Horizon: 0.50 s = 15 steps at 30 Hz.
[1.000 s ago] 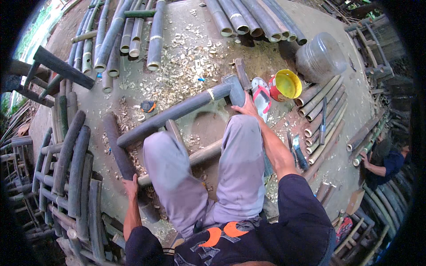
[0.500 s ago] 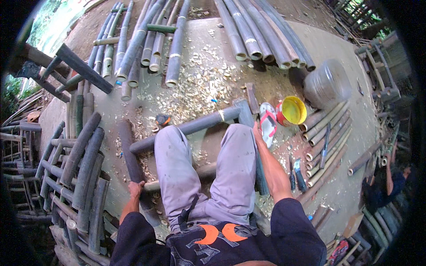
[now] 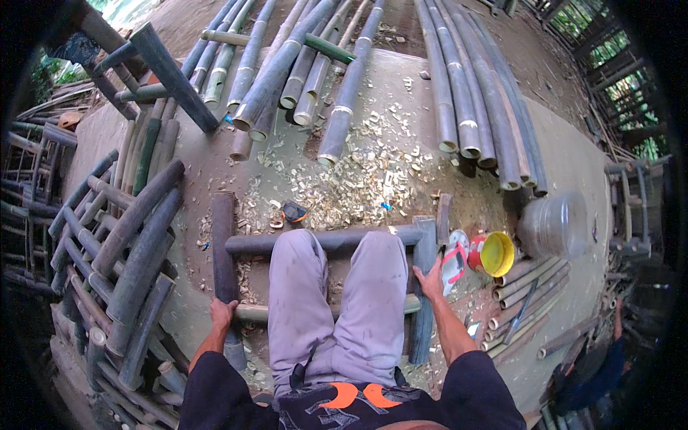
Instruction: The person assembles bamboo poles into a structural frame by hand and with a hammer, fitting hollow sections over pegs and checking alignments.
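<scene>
A bamboo frame lies over the ground around my legs. Its left post [image 3: 223, 247] is a thick dark tube, and my left hand [image 3: 223, 313] is closed around its lower part. The right post [image 3: 423, 326] is a greyer piece, gripped near its middle by my right hand [image 3: 431, 278]. Between the posts run an upper rail [image 3: 251, 244] and a paler lower rail [image 3: 251, 312], both partly hidden by my knees. At the upper right the rail meets the right post; whether its left end is seated in the left post I cannot tell.
Wood chips [image 3: 358, 172] cover the ground ahead, near a black-and-orange tape measure [image 3: 294, 211]. Right of the frame are a sandal [image 3: 453, 265], a yellow-red bucket [image 3: 497, 254] and a clear plastic container [image 3: 552, 224]. Bamboo poles [image 3: 346, 118] lie beyond; stacked bamboo frames [image 3: 132, 261] stand left.
My view has shifted, so the scene sits lower. The slanted upper rail and right post now look squarer, and the rail's left end is closer to the left post. Both hands keep their hold.
</scene>
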{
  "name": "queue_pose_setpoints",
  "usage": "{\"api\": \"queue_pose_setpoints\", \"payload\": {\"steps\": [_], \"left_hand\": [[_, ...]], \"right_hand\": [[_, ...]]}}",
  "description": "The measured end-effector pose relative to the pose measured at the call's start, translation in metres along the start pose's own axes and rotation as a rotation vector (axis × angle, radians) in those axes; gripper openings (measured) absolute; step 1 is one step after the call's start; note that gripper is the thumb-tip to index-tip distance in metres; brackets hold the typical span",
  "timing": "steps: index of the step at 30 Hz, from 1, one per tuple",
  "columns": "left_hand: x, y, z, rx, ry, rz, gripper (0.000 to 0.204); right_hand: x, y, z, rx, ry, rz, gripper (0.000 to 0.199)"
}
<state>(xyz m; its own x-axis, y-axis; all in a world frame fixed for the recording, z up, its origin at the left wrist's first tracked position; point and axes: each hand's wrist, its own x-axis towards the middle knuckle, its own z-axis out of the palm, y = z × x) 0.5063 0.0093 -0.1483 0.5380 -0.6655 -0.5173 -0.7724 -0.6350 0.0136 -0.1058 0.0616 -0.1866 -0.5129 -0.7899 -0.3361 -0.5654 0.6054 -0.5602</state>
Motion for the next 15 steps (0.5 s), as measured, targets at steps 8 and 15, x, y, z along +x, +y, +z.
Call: {"api": "queue_pose_setpoints", "payload": {"steps": [8,15], "left_hand": [[0.034,-0.037,-0.007,0.35,-0.278,0.109,0.057],[0.036,0.228,-0.059,-0.387,0.326,0.68,0.045]], "right_hand": [[-0.003,-0.026,0.007,-0.124,0.022,0.098,0.084],[-0.006,-0.01,0.006,-0.15,0.032,0.156,0.089]]}}
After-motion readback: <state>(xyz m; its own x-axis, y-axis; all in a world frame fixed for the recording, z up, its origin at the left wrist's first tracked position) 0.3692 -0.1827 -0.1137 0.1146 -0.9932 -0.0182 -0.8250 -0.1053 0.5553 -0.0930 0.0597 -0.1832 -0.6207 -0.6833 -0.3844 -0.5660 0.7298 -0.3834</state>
